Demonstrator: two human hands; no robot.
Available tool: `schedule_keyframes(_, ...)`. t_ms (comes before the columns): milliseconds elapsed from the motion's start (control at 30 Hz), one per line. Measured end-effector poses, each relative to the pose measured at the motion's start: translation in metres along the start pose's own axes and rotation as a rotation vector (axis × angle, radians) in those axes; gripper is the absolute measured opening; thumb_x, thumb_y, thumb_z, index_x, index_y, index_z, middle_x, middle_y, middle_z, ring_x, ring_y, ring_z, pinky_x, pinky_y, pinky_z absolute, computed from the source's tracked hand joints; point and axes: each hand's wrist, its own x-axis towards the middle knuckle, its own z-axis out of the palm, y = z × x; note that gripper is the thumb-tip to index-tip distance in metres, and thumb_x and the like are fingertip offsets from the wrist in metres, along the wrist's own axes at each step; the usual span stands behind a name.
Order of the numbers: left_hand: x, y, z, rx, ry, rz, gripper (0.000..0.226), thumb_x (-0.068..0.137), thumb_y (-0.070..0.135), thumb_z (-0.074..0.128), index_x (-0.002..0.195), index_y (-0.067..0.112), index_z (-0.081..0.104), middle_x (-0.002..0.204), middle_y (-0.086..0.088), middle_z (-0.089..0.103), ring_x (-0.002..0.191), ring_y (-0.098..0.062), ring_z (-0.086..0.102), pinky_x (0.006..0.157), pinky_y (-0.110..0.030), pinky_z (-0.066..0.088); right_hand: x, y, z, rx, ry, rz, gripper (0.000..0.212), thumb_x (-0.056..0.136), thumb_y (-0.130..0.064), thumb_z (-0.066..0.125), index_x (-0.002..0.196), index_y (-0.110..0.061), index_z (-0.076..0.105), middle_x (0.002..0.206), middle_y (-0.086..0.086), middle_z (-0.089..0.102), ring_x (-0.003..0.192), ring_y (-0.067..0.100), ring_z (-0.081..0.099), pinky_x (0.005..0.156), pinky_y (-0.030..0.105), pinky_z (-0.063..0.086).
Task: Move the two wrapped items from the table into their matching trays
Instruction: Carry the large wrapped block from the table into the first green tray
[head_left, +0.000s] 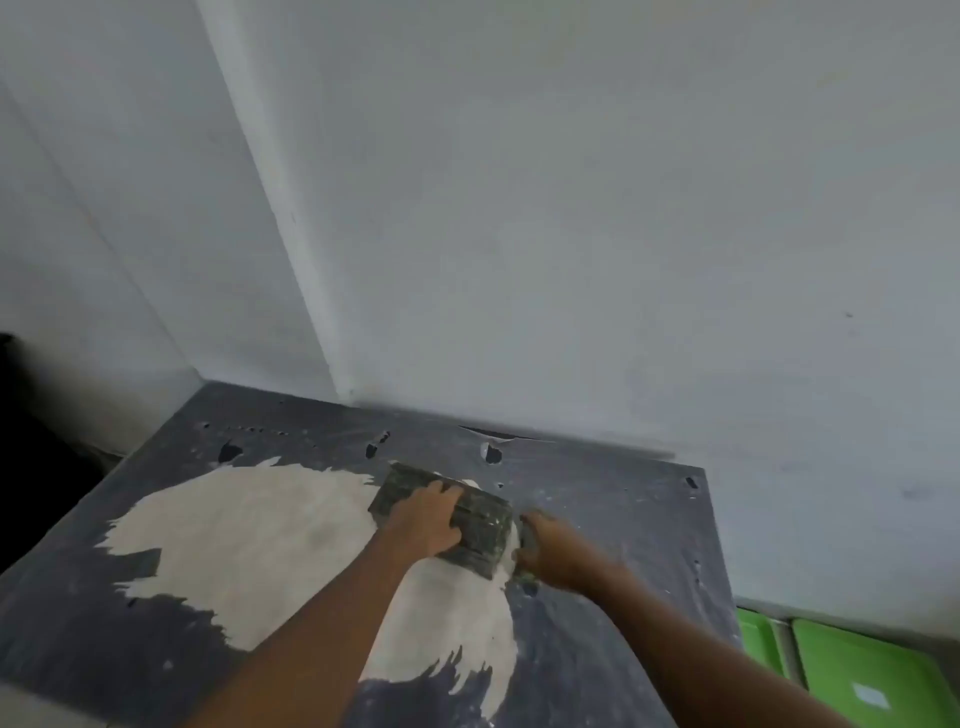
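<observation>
Pale walls (571, 208) are filling the upper half of the view, meeting in a corner at about 11 o'clock. Below them a dark grey surface (597, 519) is spreading toward 6 o'clock — scuffed, pitted with small holes along its far edge, and worn through in a big off-white patch (249, 530) across its middle. At 4 o'clock, off the surface's right edge and lower down, two bright green trays (872, 670) are lying side by side, the nearer one carrying a small white label.

Near the centre of the surface a dark, mottled wrapped item (483, 525) is lying flat, partly over the pale patch. The left hand (428, 525) is resting on top of it, fingers (441, 491) loosely spread and curling over its far edge. The right hand (550, 551) is pressing against its 3 o'clock end — blurred, so I cannot tell how its fingers are set or whether they are closing on anything. A second wrapped item cannot be made out.
</observation>
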Motion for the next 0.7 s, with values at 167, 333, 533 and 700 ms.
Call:
schedule_keyframes(167,0.038,-0.041,0.012,0.164,-0.094,0.062,0.094,0.077,0.042,0.075,0.152,0.024,0.021,0.161,-0.016,0.016,0.146,-0.038,0.021,0.116,-0.059,0.029,0.044,-0.010,0.025,-0.001,-0.033,0.076,0.079,0.082,-0.040,0.066,0.147,-0.022,0.024,0.148,0.013,0.036,0.130,0.029,0.041,0.107,0.044,0.038)
schedule_keyframes(333,0.080,-0.077,0.024,0.333,-0.145,0.211,0.116,0.069,0.058,0.076,0.155,0.025,0.006,0.162,-0.017,0.009,0.148,-0.043,0.009,0.118,-0.065,0.014,0.081,-0.003,0.055,-0.158,-0.070,0.120,0.111,0.076,-0.054,0.071,0.150,-0.021,-0.006,0.158,0.019,-0.002,0.141,0.039,0.020,0.111,0.054,0.030)
schedule_keyframes(533,0.098,-0.089,0.031,0.349,-0.034,0.339,0.102,0.061,0.066,0.069,0.144,0.027,0.023,0.140,-0.007,0.043,0.128,-0.033,0.041,0.110,-0.062,0.027,0.092,0.003,0.061,-0.110,0.023,0.067,0.107,0.072,-0.052,0.073,0.147,-0.023,0.003,0.144,0.009,0.026,0.124,0.027,0.040,0.101,0.046,0.045)
schedule_keyframes(700,0.078,-0.089,0.036,0.316,0.089,0.336,0.097,0.060,0.066,0.068,0.139,0.025,0.030,0.132,-0.008,0.050,0.121,-0.032,0.048,0.109,-0.064,0.030,0.078,-0.004,0.063,-0.093,0.118,-0.005,0.104,0.074,-0.046,0.073,0.148,-0.019,0.005,0.143,0.007,0.026,0.124,0.024,0.035,0.102,0.042,0.044)
